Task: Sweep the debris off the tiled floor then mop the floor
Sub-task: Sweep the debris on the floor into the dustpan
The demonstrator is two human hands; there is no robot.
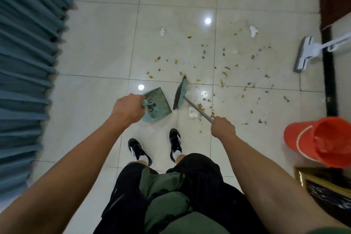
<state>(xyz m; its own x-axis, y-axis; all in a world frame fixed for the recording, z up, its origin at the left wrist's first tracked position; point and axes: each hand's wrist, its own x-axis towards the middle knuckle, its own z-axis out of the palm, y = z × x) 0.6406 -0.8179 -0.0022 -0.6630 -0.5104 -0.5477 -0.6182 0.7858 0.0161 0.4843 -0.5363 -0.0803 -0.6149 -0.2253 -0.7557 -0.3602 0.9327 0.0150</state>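
Pale glossy tiled floor [106, 47] runs from a blue curtain [28, 62] at our left to a white mop [303, 53] and red bucket [321, 140] at our right. Our left hand [127, 108] has its fingers clenched round the handle of the green dustpan [157, 104], and our right hand [223, 127] grips the broom [180, 95] just beyond the dustpan. Sweeping has barely begun, we judge: the debris [224, 74] lies scattered beyond and right of our right fingers, so next we must draw it toward the pan.

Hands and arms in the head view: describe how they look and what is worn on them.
Both arms are bare from the frame edge down to the wrist, with no sleeve in view. The left hand and the right hand wear no gloves; no watch, ring or band shows on either. No markings are visible.
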